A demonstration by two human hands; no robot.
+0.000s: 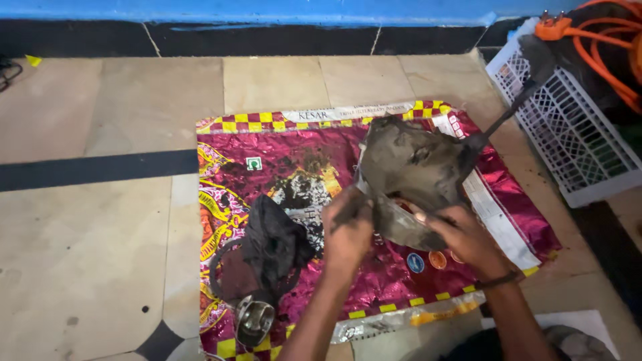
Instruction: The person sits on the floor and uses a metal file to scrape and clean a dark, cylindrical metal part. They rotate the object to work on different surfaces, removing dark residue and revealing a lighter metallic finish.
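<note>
Soot-blackened metal cover gripped by both hands.

I count two of my bare hands, one soot-grey metal casing, one crumpled black rag, one small shiny steel cup, one magenta foil sack, one white plastic lattice basket.
</note>
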